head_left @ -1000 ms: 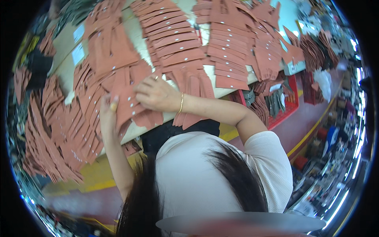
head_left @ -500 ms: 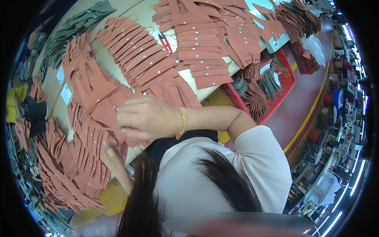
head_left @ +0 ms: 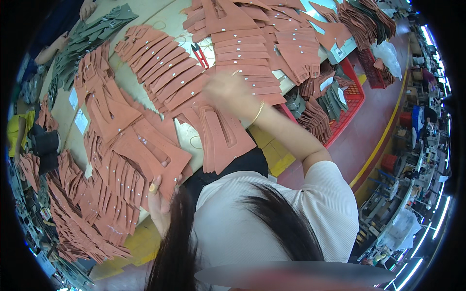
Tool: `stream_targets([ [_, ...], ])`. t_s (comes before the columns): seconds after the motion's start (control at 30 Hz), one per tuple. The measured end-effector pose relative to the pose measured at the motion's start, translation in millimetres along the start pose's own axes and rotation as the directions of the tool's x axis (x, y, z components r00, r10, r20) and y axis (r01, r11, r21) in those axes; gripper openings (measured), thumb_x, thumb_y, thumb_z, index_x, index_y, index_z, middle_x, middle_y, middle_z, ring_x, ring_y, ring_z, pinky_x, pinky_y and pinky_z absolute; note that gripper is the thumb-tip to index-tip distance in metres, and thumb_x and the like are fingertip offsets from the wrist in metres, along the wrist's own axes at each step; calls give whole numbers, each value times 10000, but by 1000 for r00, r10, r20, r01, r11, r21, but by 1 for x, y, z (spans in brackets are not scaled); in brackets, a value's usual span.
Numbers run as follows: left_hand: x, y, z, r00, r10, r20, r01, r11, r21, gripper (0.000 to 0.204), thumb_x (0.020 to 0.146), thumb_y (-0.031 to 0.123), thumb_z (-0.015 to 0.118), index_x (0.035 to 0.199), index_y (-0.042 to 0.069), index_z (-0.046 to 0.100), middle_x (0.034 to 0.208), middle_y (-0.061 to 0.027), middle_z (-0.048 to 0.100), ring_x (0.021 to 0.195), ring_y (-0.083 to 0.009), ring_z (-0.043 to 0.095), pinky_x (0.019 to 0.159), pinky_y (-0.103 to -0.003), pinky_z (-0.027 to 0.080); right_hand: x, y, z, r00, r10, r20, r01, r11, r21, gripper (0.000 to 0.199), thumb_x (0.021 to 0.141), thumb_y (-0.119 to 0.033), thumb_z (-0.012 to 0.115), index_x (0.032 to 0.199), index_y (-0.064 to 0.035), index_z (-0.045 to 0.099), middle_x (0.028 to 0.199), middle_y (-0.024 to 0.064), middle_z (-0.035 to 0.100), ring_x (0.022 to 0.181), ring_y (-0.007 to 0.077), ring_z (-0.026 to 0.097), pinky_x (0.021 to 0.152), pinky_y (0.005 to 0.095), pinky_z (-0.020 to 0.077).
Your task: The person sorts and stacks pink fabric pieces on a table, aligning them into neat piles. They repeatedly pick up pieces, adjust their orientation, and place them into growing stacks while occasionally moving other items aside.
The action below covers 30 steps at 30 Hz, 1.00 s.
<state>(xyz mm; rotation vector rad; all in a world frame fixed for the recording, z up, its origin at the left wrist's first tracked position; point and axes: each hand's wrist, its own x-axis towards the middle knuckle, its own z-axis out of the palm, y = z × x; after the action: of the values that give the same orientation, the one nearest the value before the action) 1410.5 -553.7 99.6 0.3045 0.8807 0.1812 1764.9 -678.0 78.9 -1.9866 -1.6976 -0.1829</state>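
Note:
My left hand, partly behind dark hair, grips the near corner of a terracotta leather panel with a long slot cut in it. The thumb lies near the corner and fingertips show at its right edge. My right hand, smeared by motion, is over the table between two fanned rows; its fingers cannot be made out. Just nearer to me lies a small stack of slotted leather panels. Beyond the right hand are red-handled thread snips and a fanned row of leather pieces.
More terracotta pieces are piled at the left, with green pieces at the far left. A co-worker's hand is beside those. At the right stands a red crate holding bundles. Two white paper slips lie on the table.
My right hand has moved away from the left hand, up and to the right, uncovering the slotted panels. The left hand now grips a panel's corner. Co-worker's hands appear clearer at the far left.

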Motion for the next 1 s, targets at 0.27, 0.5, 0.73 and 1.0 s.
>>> stream_targets([
  [0.27,1,-5,-18,997,-58,-51,67,978,200,529,990,338,589,1427,102,406,1197,-139,623,1035,-243,652,724,-322,589,-27,105,-20,966,232,-116,-254,938,-237,101,784,-176,752,872,-139,719,1055,6,634,1020,233,586,879,409,445],
  [0.5,1,-11,-15,995,54,-88,-37,982,183,493,952,200,580,1373,-20,448,1219,-198,636,989,-320,674,919,-413,536,-31,95,-14,977,191,-92,-211,918,-335,117,776,-207,766,846,-123,726,1085,-6,627,1005,206,579,866,406,437],
  [0.73,-15,-9,-16,984,54,-171,-50,998,24,528,934,164,619,1387,-30,429,1242,-185,622,1099,-309,634,949,-419,526,-13,116,-24,975,-70,211,162,874,-458,80,800,-207,712,833,-138,734,1128,-13,620,1040,178,568,930,410,434],
  [1.0,3,5,-12,939,212,-270,-147,959,242,531,951,148,617,1430,21,425,1254,-120,618,1026,-215,667,708,-363,602,-3,113,-26,992,-59,108,101,895,-434,60,796,-157,688,790,-101,668,1081,23,610,1002,215,577,972,442,434],
])
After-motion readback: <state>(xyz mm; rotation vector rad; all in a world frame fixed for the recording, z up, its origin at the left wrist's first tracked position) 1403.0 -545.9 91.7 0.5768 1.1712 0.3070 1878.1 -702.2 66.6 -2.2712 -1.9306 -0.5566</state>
